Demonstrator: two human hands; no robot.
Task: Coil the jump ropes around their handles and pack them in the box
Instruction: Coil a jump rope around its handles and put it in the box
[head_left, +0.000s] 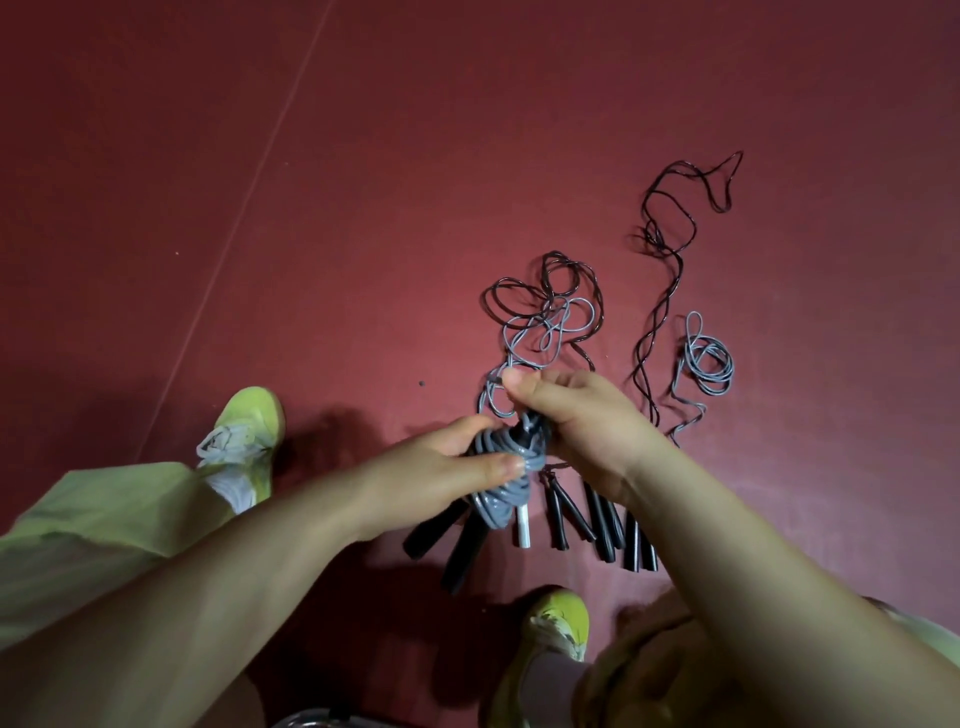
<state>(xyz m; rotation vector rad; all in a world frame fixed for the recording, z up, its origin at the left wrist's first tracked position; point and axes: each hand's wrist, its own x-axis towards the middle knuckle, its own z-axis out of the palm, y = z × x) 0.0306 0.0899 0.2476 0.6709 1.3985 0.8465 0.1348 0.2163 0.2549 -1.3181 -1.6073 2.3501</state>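
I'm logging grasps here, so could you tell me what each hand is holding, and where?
The left hand grips the grey rope's coiled bundle around its handles; the right hand pinches the rope's loose strand above it.

grey rope (498, 501): glossy plastic | handles (602, 525): matt black | floor (363, 208): smooth matt red

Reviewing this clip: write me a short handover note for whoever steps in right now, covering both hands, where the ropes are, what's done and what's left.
Left hand: grips the grey rope bundle, partly wound round its black handles.
Right hand: pinches the loose grey tail, mid-wrap.
On the red floor: a black rope stretched out, a small grey coil, black loops tangled with the grey tail, and several spare handles by the right wrist.
Done: most of one grey rope coiled.
Left: finish this wrap, coil the other ropes, pack all. No box is clearly in view.
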